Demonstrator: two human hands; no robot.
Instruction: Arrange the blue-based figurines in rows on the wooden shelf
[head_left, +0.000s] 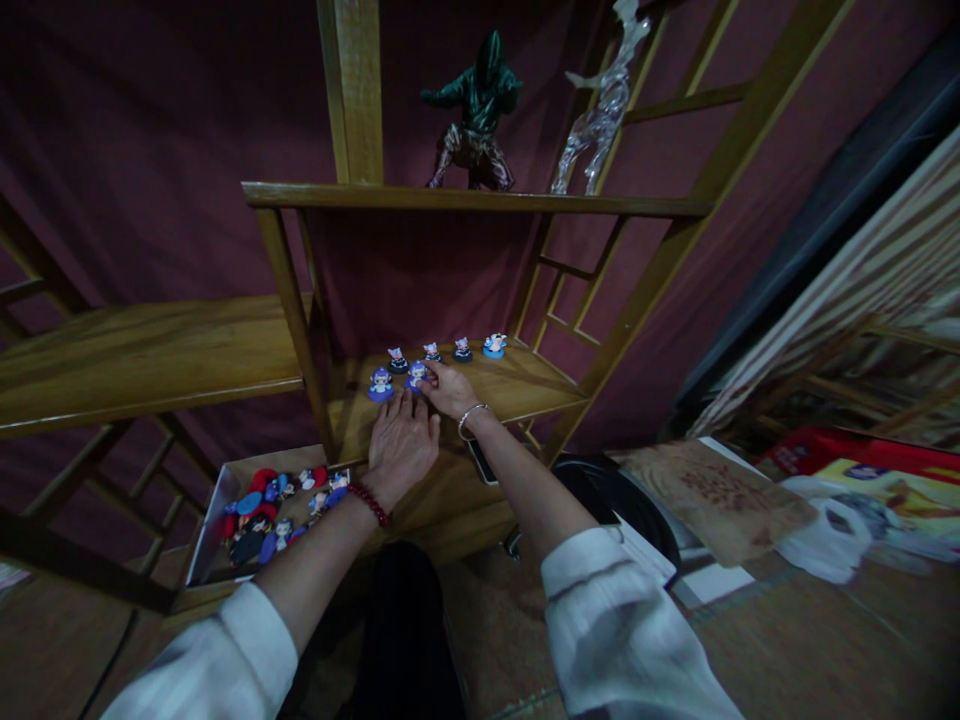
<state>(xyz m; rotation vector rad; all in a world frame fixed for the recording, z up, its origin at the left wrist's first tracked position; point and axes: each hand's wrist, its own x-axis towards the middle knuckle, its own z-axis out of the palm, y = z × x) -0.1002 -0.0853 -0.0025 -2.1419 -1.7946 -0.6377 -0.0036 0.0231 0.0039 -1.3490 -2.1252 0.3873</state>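
Observation:
My right hand [448, 390], with a silver bangle at the wrist, has its thumb and finger closed on a small purple-haired figurine [417, 374] on the wooden shelf [517, 388]. My left hand [405, 440], below a red bead bracelet, lies open at the shelf's front, its fingertips close under the figurines. Left of the gripped one stands a matching purple figurine [381, 383]. Behind them is a row of small figurines on dark bases, among them one at the left [397, 360]. A blue-based figurine [494, 345] stands at the row's right end.
An open cardboard box [204, 530] of jumbled figurines sits at lower left. A phone [484, 465] lies near my right wrist. On the upper shelf [480, 200] stand a green hooded statue [480, 110] and a clear statue [604, 100]. Bags and cardboard [712, 495] lie at right.

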